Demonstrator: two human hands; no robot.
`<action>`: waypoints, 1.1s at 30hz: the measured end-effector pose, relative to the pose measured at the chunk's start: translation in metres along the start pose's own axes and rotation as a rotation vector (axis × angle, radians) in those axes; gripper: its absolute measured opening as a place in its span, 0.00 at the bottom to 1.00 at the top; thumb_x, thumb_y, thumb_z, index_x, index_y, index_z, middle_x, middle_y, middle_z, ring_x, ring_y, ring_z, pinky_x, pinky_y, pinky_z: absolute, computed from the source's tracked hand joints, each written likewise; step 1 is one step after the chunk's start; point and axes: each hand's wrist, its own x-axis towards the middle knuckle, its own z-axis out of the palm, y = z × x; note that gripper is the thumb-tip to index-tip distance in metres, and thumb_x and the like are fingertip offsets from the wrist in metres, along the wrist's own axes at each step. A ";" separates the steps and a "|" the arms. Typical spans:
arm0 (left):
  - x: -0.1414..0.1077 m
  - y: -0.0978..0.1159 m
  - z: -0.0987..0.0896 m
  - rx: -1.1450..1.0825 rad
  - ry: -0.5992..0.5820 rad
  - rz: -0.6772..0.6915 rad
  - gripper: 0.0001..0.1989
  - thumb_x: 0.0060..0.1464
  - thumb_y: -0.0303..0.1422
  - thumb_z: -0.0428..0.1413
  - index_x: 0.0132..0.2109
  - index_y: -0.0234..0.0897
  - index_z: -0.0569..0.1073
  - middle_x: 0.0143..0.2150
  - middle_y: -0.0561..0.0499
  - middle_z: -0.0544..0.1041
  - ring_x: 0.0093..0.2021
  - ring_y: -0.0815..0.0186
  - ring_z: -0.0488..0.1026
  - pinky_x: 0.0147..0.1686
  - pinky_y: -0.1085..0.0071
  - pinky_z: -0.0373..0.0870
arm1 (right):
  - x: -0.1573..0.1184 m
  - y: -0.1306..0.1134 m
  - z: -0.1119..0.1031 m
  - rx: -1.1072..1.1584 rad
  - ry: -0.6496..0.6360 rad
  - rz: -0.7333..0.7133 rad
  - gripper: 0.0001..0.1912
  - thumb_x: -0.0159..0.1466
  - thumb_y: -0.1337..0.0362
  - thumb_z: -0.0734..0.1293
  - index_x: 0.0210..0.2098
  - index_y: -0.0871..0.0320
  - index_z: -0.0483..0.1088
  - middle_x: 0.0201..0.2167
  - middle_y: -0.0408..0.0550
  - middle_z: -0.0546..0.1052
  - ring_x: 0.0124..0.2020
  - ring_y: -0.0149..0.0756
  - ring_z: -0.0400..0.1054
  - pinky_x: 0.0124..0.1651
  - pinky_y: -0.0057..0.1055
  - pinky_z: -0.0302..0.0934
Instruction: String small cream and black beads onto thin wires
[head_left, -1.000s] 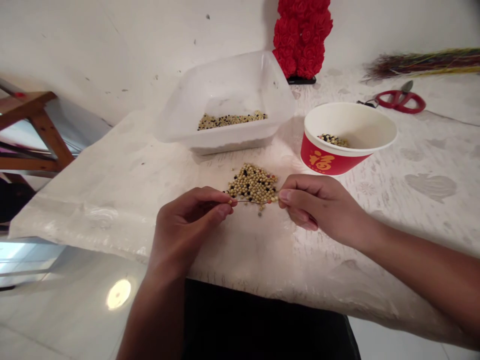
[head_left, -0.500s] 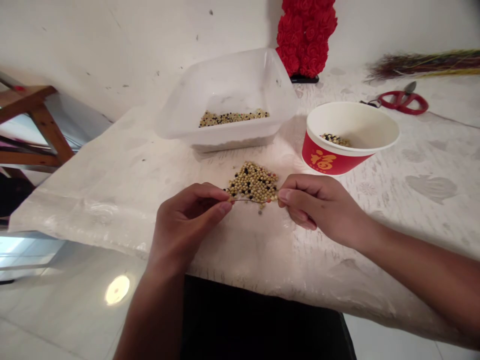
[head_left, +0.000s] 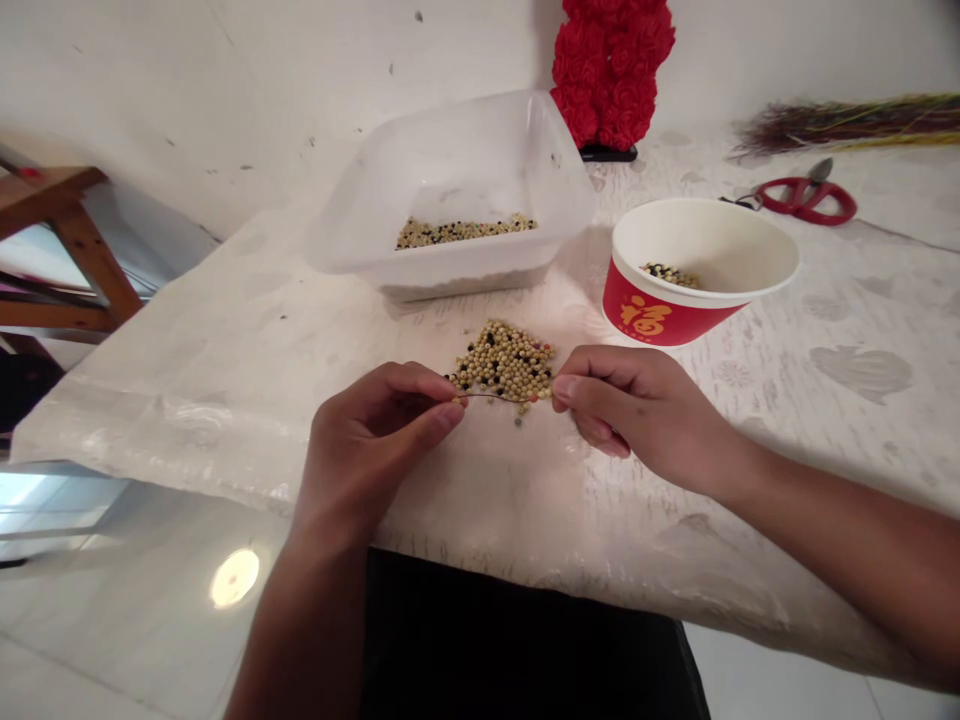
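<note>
A thin dark string point(head_left: 491, 397) runs between my two hands, just in front of a small pile of beads point(head_left: 506, 358). My left hand point(head_left: 375, 430) pinches one end between thumb and forefinger. At the other end, my right hand point(head_left: 630, 410) grips the string with thumb and bent fingers; a few orange and pale beads point(head_left: 538, 396) sit on it beside the fingertips. The pile is mostly tan, with some black beads. One greyish bead point(head_left: 518, 422) lies apart, nearer to me.
Behind the pile stands a white plastic tub point(head_left: 465, 255) with more beads inside. A red and white paper bowl point(head_left: 675, 315), also holding beads, is to its right. Red-handled scissors point(head_left: 806, 200), dried stems point(head_left: 847, 125) and a red rose decoration point(head_left: 615, 75) are farther back.
Both hands keep their pinch on the string and have hardly moved. The whole view has shifted very slightly.
</note>
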 end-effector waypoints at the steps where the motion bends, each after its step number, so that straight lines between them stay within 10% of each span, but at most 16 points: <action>1: 0.000 0.000 0.000 0.001 0.003 -0.002 0.06 0.47 0.29 0.67 0.32 0.41 0.78 0.34 0.55 0.80 0.38 0.68 0.78 0.41 0.73 0.74 | 0.000 0.000 0.000 0.000 0.001 0.002 0.14 0.68 0.58 0.66 0.27 0.56 0.69 0.16 0.36 0.62 0.17 0.24 0.54 0.19 0.26 0.45; 26: 0.002 -0.007 -0.001 0.014 -0.009 0.069 0.06 0.47 0.29 0.68 0.33 0.42 0.79 0.34 0.56 0.79 0.36 0.72 0.77 0.37 0.79 0.73 | -0.001 -0.005 0.002 -0.085 -0.029 0.002 0.13 0.68 0.59 0.66 0.29 0.58 0.72 0.15 0.35 0.62 0.17 0.23 0.53 0.20 0.25 0.45; 33: 0.001 -0.008 0.003 -0.006 0.020 0.112 0.08 0.56 0.40 0.62 0.40 0.42 0.80 0.30 0.53 0.79 0.30 0.67 0.76 0.33 0.71 0.74 | 0.006 0.000 -0.005 0.412 -0.084 0.034 0.12 0.70 0.60 0.65 0.32 0.59 0.71 0.16 0.34 0.60 0.15 0.21 0.53 0.20 0.25 0.46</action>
